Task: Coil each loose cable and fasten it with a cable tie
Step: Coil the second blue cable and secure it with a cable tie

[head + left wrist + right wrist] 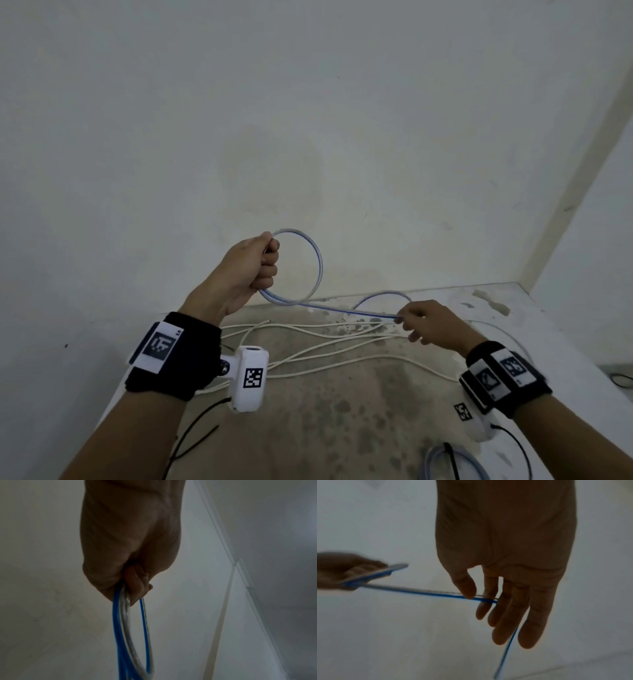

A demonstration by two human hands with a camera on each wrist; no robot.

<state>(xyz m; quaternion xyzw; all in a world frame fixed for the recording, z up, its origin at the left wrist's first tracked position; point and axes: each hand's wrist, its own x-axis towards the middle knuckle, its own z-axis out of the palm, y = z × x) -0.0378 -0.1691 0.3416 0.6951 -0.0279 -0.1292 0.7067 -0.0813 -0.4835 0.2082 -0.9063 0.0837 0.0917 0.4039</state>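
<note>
A clear cable with a blue stripe (pixel 317 260) makes one raised loop in front of the wall. My left hand (pixel 255 265) grips both ends of that loop in a fist; the left wrist view shows the blue cable (pixel 120 622) hanging from the curled left hand (pixel 132 566). From the fist the cable runs right to my right hand (pixel 416 318), which pinches it between thumb and forefinger. In the right wrist view the right hand (pixel 481 596) has its other fingers straight, and the blue cable (pixel 419 591) then drops toward the floor.
Several loose white cables (pixel 325 346) lie across the stained floor (pixel 342 428) below my hands. A coiled blue cable bound with a black tie (pixel 448 459) lies at the bottom right. Loose black cable ties (pixel 195 442) lie bottom left. White walls close the corner.
</note>
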